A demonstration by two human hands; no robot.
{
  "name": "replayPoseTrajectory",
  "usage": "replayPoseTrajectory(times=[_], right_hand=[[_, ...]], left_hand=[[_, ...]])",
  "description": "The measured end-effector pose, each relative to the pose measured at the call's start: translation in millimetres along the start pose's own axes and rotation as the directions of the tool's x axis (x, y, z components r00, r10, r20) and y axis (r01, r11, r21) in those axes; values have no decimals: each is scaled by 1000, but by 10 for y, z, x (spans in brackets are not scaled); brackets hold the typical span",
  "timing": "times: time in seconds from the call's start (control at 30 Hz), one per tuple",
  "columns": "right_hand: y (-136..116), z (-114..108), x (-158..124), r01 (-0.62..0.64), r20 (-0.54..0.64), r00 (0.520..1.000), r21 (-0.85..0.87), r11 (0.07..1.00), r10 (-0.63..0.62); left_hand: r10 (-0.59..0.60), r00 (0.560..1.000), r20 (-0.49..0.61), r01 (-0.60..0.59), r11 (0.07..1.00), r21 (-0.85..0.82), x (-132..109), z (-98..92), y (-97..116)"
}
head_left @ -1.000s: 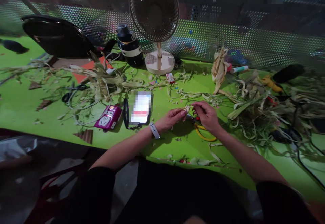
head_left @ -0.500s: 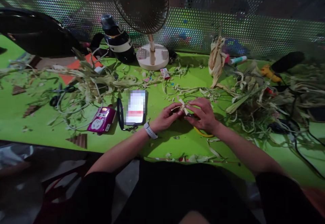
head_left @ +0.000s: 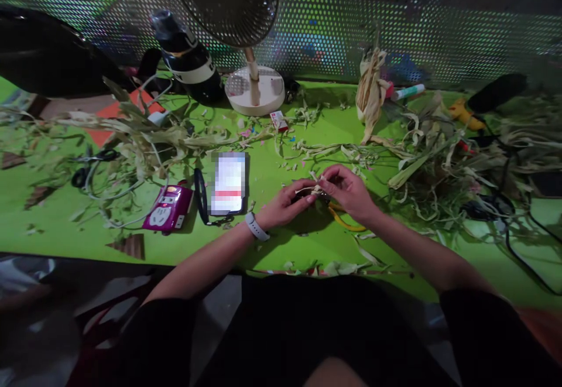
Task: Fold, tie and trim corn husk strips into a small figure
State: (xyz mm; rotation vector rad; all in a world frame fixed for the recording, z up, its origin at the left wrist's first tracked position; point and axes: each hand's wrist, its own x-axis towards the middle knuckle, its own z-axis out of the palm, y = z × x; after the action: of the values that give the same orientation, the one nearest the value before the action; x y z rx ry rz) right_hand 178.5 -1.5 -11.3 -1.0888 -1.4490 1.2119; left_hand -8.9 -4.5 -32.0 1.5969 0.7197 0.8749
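Between my hands is a small pale piece of dried corn husk (head_left: 315,189), twisted or tied into strips. My left hand (head_left: 287,202), with a light watch band at the wrist, pinches it from the left between thumb and fingers. From the right, my right hand (head_left: 345,191) pinches the upper end of a husk strip. Below the right hand a yellow-handled tool (head_left: 346,221) lies on the green table (head_left: 281,246); its head is partly hidden. A bundle of dry husks (head_left: 370,97) stands farther back.
A fan (head_left: 254,91) and dark bottle (head_left: 193,71) stand at the back. A lit phone (head_left: 228,183), purple socket block (head_left: 169,208) and scissors (head_left: 90,164) lie left. Loose husks (head_left: 421,158) and black cables (head_left: 511,252) cover the right side.
My right hand has turned and lifted slightly, its fingers now pinching the husk strip, and more of the yellow handle shows. The view has shifted slightly.
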Motion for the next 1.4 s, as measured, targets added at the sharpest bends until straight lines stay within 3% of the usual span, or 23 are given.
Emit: replayPoseTrajectory(times=[0.1, 0.17, 0.33, 0.5, 0.7, 0.9, 1.1, 1.17, 1.27, 1.33, 1.4], right_hand=[[-28, -34, 40, -205, 124, 974, 144, 968, 188], [-40, -50, 60, -247, 161, 962, 167, 955, 221], [27, -13, 69, -177, 21, 984, 274, 945, 178], [127, 51, 74, -287, -58, 928, 518, 806, 368], [93, -12, 133, -452, 148, 877, 578, 680, 457], [41, -19, 100, -570, 272, 818, 507, 647, 508], [-25, 15, 52, -650, 382, 759, 426, 629, 527], [-20, 17, 60, -636, 362, 771, 427, 643, 524], [2, 6, 87, -526, 244, 850, 464, 713, 468], [9, -6, 104, -440, 153, 895, 467, 768, 420], [8, -12, 113, -382, 83, 917, 465, 799, 390]], left_hand=[[-23, 1000, -14, 22, 999, -26, 13, -20, -7], [-46, 998, -40, 44, 998, -53, 30, -38, -12], [-161, 983, -93, 148, 980, -135, 63, -30, -42], [-209, 963, -171, 172, 963, -210, 67, 73, -98], [-280, 951, -135, 216, 907, -362, 64, 14, -83], [-98, 962, -257, 50, 981, -188, 91, -50, -37], [172, 909, -380, -113, 979, 171, 69, -15, 9], [122, 900, -419, -71, 988, 134, 82, 3, 2], [-117, 908, -401, 106, 993, -50, 109, 16, -18], [-225, 919, -323, 199, 974, -111, 110, 11, -15], [-237, 949, -209, 227, 971, -73, 94, 3, 11]])
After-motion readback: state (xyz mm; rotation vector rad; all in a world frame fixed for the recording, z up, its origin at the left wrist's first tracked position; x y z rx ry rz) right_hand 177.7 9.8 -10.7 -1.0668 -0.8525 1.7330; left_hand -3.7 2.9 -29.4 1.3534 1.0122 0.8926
